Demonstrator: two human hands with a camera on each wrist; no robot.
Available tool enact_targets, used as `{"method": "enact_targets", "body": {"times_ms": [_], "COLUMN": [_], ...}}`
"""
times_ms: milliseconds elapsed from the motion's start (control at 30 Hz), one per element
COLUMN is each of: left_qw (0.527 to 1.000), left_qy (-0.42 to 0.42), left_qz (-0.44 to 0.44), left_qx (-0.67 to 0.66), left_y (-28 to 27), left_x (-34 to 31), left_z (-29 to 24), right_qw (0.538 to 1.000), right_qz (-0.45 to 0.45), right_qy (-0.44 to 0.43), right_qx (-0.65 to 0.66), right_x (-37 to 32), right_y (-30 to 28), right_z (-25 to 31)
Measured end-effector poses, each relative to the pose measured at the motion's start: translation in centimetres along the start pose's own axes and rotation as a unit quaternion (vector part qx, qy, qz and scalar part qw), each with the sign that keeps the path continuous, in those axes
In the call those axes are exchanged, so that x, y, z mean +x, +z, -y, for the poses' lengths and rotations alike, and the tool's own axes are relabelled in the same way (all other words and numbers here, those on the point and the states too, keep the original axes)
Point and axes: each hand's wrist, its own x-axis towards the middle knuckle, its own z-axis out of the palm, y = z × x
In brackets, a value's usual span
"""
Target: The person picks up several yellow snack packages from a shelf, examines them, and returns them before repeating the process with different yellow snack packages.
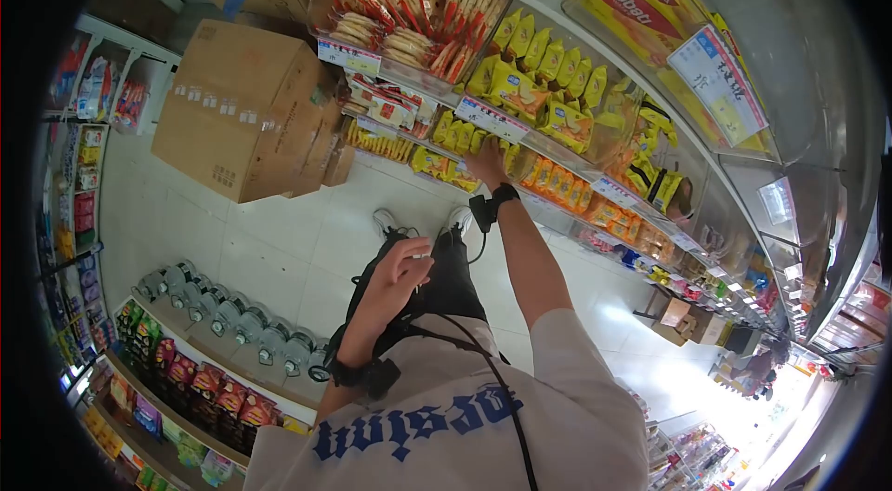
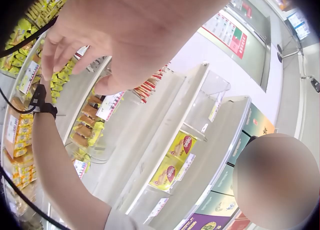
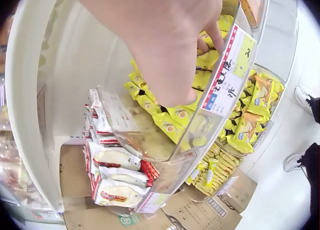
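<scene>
Item: right hand (image 3: 165, 45), fingers (image 3: 214, 36) bent down among slim yellow foil snack packets (image 3: 172, 121), thumb lying against them. The fingertips are buried, so it cannot be told whether a packet is pinched. The packets sit inside a curved clear plastic shelf bin (image 3: 150, 145), packed on edge in rows. Their long axes slant up from the bin's floor and their upper ends point toward its open top and the hand. A white-and-yellow paper price label (image 3: 229, 72) is fixed to the bin's front lip, just beside the fingers. White-and-red biscuit packs (image 3: 117, 175) lie stacked in the compartment next to the bin. A brown cardboard carton (image 3: 200, 210) stands on the floor, out in front of the bin. Left hand (image 2: 130, 35), well apart from the bin and raised before the torso. Its fingers (image 2: 50, 60) are loosely curled and it holds nothing. In the head view, the right forearm stretches from the body to the bin, with a black strap at the wrist.
</scene>
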Motion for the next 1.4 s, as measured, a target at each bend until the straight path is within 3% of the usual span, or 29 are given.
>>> {"method": "enact_targets", "body": {"times_ms": [67,167,267,367,467,567,667,767,867,967,1067,1167,1267,1367,1400], "left_qw": [1.0,1.0,0.999,0.999,1.0,1.0,1.0,1.0,1.0,1.0,1.0,1.0,1.0,1.0,1.0], "left_qy": [0.005,0.007,0.017,0.02,0.011,0.014,0.001,0.016,0.015,-0.009,-0.019,0.004,0.009,0.015,0.017], "left_qz": [0.005,0.007,0.002,-0.002,-0.002,0.007,0.007,0.0,-0.003,0.01,0.011,0.01,0.006,-0.002,-0.005], "left_qx": [-0.001,-0.028,-0.027,-0.025,-0.028,-0.025,-0.012,-0.02,-0.022,0.011,0.01,0.006,0.0,-0.018,-0.022], "left_y": [-0.1,-0.3,-0.6,-0.6,-0.2,-0.1,0.1,0.1,-0.1,-0.2,-0.4,-0.2,-0.2,-0.5,-0.4], "left_x": [0.0,0.1,0.3,0.5,0.7,0.9,0.9,0.9,1.2,1.3,1.4,1.4,1.1,1.2,1.1], "left_z": [0.2,-0.2,-0.5,-0.7,-0.9,-0.5,-1.2,-1.4,-1.0,-1.1,-0.5,-0.6,-1.5,-1.6,-1.7], "right_qw": [0.999,0.998,0.998,0.998,0.998,0.991,0.99,0.981,0.983,0.981,0.984,0.98,0.967,0.967,0.983], "right_qz": [0.033,-0.022,-0.033,0.052,0.049,0.044,-0.03,-0.177,-0.15,-0.022,0.07,-0.008,-0.133,-0.198,-0.153], "right_qy": [0.0,-0.013,0.053,0.017,0.008,-0.129,0.054,-0.04,-0.091,-0.035,-0.018,-0.067,-0.04,-0.073,-0.07], "right_qx": [-0.039,0.059,0.017,-0.01,0.031,-0.019,0.13,0.074,0.061,0.19,0.165,0.186,0.212,0.141,0.068], "right_x": [0.6,-4.1,-3.8,-2.7,-1.8,2.1,-4.8,-3.2,-1.0,-0.9,0.8,2.6,-0.8,-3.2,-5.0], "right_y": [-0.9,-6.9,-4.4,-0.5,0.2,4.8,-4.2,-0.6,2.0,-1.1,-1.4,1.6,-1.1,-1.0,-2.6], "right_z": [0.0,3.8,1.8,-0.3,0.3,-5.3,2.2,-1.1,-3.6,-1.8,-2.7,-6.0,-3.8,-3.0,-1.2]}}
